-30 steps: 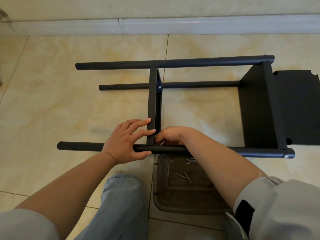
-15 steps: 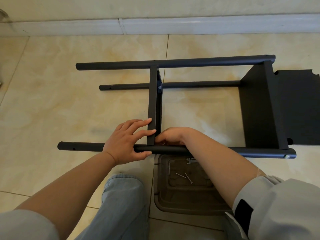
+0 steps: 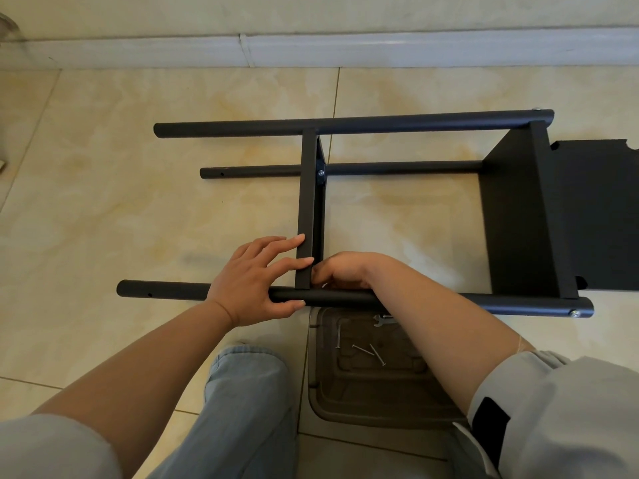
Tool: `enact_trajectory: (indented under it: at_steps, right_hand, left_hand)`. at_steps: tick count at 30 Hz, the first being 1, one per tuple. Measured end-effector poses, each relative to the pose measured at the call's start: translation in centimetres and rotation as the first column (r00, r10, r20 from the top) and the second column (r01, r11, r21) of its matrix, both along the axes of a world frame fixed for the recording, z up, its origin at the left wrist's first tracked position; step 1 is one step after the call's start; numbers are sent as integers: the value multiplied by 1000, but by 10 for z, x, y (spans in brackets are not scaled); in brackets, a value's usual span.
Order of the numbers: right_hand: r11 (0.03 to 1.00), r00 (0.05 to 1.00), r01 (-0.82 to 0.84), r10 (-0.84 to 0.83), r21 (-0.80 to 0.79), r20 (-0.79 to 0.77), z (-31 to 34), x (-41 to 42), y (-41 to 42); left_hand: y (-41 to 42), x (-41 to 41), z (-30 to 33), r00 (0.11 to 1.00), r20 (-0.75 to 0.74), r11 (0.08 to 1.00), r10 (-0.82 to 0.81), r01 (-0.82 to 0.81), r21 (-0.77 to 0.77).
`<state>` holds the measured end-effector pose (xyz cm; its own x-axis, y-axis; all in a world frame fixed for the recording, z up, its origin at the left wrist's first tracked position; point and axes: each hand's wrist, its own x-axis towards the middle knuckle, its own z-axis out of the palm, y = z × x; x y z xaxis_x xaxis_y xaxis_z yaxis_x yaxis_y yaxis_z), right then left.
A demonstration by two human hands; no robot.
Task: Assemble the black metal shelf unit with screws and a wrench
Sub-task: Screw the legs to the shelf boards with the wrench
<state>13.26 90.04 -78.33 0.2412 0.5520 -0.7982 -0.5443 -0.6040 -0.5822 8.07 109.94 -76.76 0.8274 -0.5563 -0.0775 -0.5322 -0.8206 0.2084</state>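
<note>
As the black shelf frame (image 3: 345, 174) lies on the floor, left hand (image 3: 256, 278) grips the near pole (image 3: 432, 300), fingers on a shelf panel (image 3: 308, 202) | right hand (image 3: 340, 271) curled behind the joint, grip unclear | screws (image 3: 363, 349), wrench (image 3: 382, 319) in tray (image 3: 380, 402)

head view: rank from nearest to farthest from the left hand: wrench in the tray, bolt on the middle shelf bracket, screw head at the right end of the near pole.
From the left hand:
1. Wrench, just right of it and lower in frame, in the tray under the near pole.
2. Bolt, up the middle shelf bracket, farther back.
3. Screw head, far right at the pole's end.
</note>
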Motion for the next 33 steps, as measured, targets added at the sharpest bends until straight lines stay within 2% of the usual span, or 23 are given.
enact_trajectory:
  at_steps: [4,9,15,19,24,29,33]
  right_hand:
    - [997,999,-39,41,-59,19,5,1,-2]
    - [1000,1000,15,-15,-10,-20,2,0,-2]
    - [998,999,-26,28,-63,30,4,-1,-2]
    - [1000,1000,16,-16,2,-4,1,-1,-1]
    - [999,999,-18,21,-49,49,4,0,-2]
    - [1000,1000,16,-16,-9,4,3,-1,-1]
    - [1000,998,-16,17,-23,57,4,-1,-1]
  left_hand:
    - [0,0,-1,1000,0,1000,-3,3,1]
    - [0,0,-1,1000,-7,1000,-2,2,-1]
    - [0,0,0,1000,0,1000,-4,4,-6]
    - [0,0,0,1000,-5,1000,-5,5,-2]
    - [-1,0,2,1000,-1,1000,-6,6,-4]
    - [-1,0,2,1000,0,1000,-7,7,0]
    - [-1,0,2,1000,-4,1000,-7,7,-1]
